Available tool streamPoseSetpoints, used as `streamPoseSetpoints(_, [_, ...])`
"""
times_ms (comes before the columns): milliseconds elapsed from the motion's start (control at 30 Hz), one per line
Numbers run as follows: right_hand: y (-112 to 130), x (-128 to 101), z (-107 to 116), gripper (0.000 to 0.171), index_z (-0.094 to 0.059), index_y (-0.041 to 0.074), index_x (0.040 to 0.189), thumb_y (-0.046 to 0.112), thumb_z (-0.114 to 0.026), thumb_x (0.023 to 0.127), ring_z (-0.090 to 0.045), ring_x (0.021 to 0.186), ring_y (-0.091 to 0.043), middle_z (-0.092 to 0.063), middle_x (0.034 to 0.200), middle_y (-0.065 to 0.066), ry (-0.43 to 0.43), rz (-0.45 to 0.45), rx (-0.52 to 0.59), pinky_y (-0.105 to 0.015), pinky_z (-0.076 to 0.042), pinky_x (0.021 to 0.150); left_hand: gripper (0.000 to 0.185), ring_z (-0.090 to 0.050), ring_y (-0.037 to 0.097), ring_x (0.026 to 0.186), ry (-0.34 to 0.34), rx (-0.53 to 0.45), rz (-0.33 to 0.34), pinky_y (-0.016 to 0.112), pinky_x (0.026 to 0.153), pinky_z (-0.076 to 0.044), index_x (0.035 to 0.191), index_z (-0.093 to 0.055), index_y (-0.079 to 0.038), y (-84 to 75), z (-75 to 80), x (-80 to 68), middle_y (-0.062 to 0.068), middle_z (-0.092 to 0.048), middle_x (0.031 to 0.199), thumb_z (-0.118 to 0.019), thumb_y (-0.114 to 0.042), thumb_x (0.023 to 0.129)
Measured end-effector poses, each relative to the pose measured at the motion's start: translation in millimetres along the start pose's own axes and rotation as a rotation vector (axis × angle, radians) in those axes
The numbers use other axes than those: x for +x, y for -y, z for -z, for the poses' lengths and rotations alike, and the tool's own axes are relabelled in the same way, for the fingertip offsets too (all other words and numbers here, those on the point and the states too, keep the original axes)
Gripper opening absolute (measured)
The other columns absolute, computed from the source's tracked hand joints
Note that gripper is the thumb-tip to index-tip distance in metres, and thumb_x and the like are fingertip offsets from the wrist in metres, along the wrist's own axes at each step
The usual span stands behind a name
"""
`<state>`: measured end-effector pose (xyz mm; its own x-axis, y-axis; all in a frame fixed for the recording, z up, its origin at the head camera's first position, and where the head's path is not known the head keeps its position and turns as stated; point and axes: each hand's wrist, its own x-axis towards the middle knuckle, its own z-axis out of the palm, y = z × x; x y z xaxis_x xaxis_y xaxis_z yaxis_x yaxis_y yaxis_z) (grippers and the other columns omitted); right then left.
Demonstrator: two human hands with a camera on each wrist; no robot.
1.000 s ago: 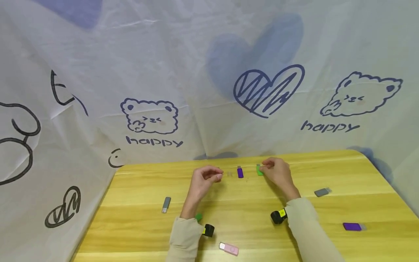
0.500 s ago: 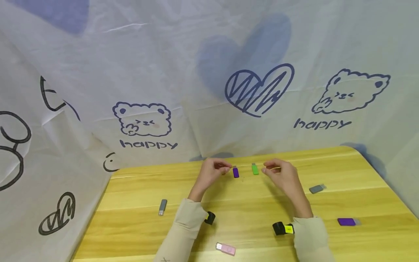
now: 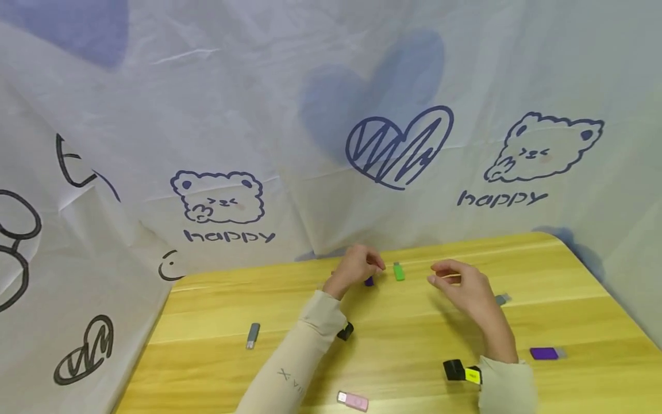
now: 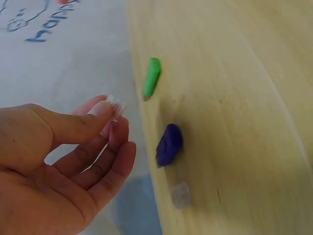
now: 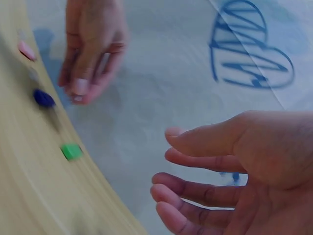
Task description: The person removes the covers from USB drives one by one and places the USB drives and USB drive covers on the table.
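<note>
My left hand (image 3: 357,267) pinches a small clear plastic cap (image 4: 115,107) between thumb and index finger. It is held above the table's back edge, over a purple USB stick (image 3: 369,281) that it partly hides in the head view. Beside that stick lies another clear cap (image 4: 181,196). A green USB stick (image 3: 399,272) lies just to the right of the left hand. Farther right, my right hand (image 3: 465,287) hovers with fingers loosely bent and nothing between them. Also in the back row, a pink USB stick (image 5: 27,51) shows in the right wrist view.
A grey USB stick (image 3: 253,335) lies on the left of the wooden table (image 3: 207,368). At the front is a pink USB stick (image 3: 353,401). On the right are a capped purple stick (image 3: 544,353) and a half-hidden grey one (image 3: 501,299). A printed cloth (image 3: 310,172) hangs behind.
My right hand has left the green USB stick and drawn back to the right. My left hand has moved rightward to above the purple stick. The head view has shifted slightly.
</note>
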<state>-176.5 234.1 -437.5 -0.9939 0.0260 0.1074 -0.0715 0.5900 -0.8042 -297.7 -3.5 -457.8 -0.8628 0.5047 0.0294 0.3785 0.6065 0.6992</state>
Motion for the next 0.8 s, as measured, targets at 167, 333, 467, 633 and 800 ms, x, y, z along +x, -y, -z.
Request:
streamPoseSetpoints(167, [-22.3,-11.7,25.6,0.041,-0.066,-0.002,0.129,0.028,-0.067,0.102,-0.064,0.111,-0.043,-0.068,0.121,-0.023,-0.028,-0.068,-0.032,-0.046,-0.058,0.085,0.010,-0.061,0.009,0.069,0.073,0.130,-0.002,0.019,0.062,-0.052,0.086,-0.080,-0.004,-0.8,-11.7,15.5,0.004,-0.075,0.084,-0.076,0.004,0.090])
streamPoseSetpoints(333, [-45.3,-22.4,48.8,0.047,-0.062,-0.005,0.133,0.033,-0.063,0.104,-0.062,0.115,-0.048,-0.064,0.127,-0.028,-0.039,-0.123,-0.064,-0.047,-0.060,0.083,0.009,-0.059,0.010,0.064,0.109,0.196,0.009,0.020,0.058,-0.051,0.086,-0.081,-0.005,-3.4,-18.2,24.5,0.001,-0.074,0.082,-0.077,0.002,0.090])
streamPoseSetpoints(467, [-58.3,-30.1,58.3,0.051,-0.060,-0.006,0.134,0.035,-0.060,0.105,-0.058,0.119,-0.052,-0.060,0.133,-0.031,-0.032,-0.165,-0.080,-0.057,-0.056,0.088,0.007,-0.059,0.009,0.065,0.117,0.244,0.016,0.019,0.061,-0.051,0.085,-0.081,-0.006,-1.9,-21.7,25.5,0.000,-0.074,0.081,-0.078,-0.002,0.090])
streamPoseSetpoints(633, [-66.5,-32.7,64.8,0.054,-0.059,-0.007,0.135,0.038,-0.058,0.106,-0.056,0.120,-0.054,-0.056,0.136,-0.034,-0.024,-0.201,-0.084,-0.056,-0.056,0.087,0.007,-0.062,0.010,0.068,0.112,0.262,0.007,0.020,0.063,-0.053,0.085,-0.081,-0.007,-0.7,-24.4,26.9,0.001,-0.075,0.082,-0.079,-0.002,0.090])
streamPoseSetpoints(800, [-68.4,-29.9,65.6,0.053,-0.060,-0.008,0.133,0.037,-0.060,0.105,-0.057,0.119,-0.052,-0.057,0.135,-0.034,-0.033,-0.205,-0.091,-0.056,-0.056,0.088,0.008,-0.062,0.011,0.072,0.089,0.266,0.012,0.020,0.064,-0.052,0.089,-0.082,-0.008,1.2,-27.0,30.5,0.001,-0.077,0.090,-0.078,-0.002,0.090])
